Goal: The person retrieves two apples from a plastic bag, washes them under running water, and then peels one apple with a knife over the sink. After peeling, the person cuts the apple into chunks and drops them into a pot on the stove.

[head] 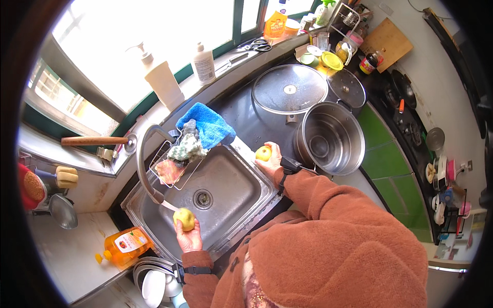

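Observation:
My left hand (189,236) holds a yellow-green fruit (185,219), perhaps an apple or a pear, in the stream from the curved faucet (143,165), over the near left part of the stainless steel sink (227,181). A second, yellow fruit (264,153) is in my right hand (272,159), above the dark countertop at the sink's right edge. Just right of that hand stands a large open steel pot (333,138).
A wire rack (191,176) with cloths and a blue towel (208,125) hangs at the sink's back. A glass lid (290,88) lies behind the pot. An orange soap bottle (129,246) and stacked bowls (154,287) are at left. Scissors (259,45) lie on the windowsill.

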The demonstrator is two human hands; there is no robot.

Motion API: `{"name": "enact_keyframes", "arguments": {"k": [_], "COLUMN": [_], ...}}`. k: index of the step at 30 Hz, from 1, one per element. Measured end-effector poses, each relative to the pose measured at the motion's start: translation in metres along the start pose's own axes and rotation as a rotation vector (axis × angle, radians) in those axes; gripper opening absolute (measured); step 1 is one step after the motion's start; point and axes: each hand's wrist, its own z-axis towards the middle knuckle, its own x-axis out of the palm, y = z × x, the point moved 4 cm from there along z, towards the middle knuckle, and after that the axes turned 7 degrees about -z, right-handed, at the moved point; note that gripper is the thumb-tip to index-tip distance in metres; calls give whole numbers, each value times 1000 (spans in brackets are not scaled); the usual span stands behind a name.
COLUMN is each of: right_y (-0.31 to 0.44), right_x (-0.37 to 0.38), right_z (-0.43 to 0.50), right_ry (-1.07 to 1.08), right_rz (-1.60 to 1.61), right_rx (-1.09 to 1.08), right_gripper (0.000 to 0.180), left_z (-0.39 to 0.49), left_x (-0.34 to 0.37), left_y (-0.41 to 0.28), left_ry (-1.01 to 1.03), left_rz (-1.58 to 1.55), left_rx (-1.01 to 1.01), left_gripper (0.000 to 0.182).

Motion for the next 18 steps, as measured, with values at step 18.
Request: {"name": "enact_keyframes", "arguments": {"k": [18], "right_y": [172], "right_x": [11], "right_z": [249], "right_ry": [-286], "right_rz": [-25], "right_rx": [-476], "right_gripper": [14], "left_z": [-15], "left_x": [2], "left_y": [-6], "left_ry": [-308], "left_rz": [62], "left_rx": [-91], "left_gripper": [37]}}
